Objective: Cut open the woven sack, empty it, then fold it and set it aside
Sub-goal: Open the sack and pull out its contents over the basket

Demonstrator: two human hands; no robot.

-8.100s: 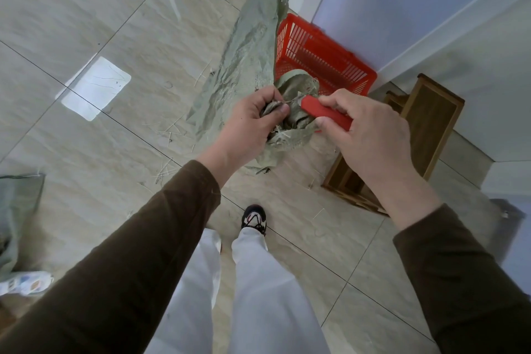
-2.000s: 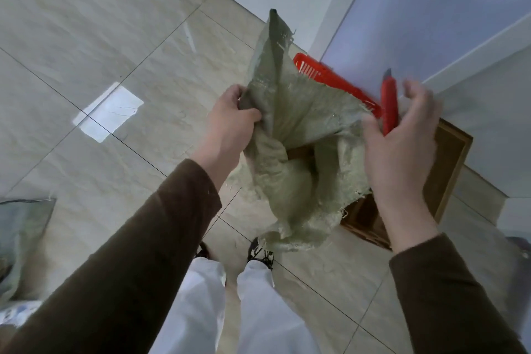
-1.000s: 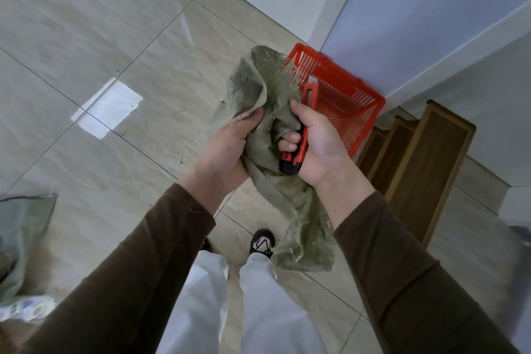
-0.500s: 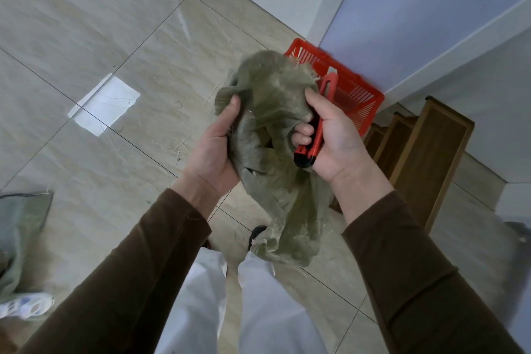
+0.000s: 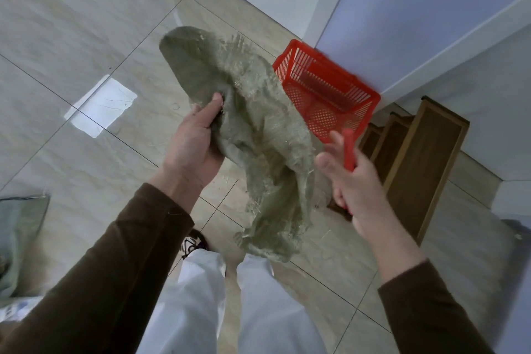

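Left grip (image 5: 192, 146) clutching crumpled green woven sack (image 5: 253, 129) at chest height, right grip (image 5: 353, 181) beside it with fingers loosely spread, red cutter (image 5: 349, 152) in its palm, red basket (image 5: 327, 92) behind on tiled floor (image 5: 71, 23), wooden frames (image 5: 425, 167) right, another sack (image 5: 17, 236) far left.

A red basket (image 5: 327, 95) sits on the tile floor (image 5: 71, 23) by the wall. Brown wooden frames (image 5: 425, 164) lean just beside it. Another green sack (image 5: 20, 236) lies at the floor's left edge.
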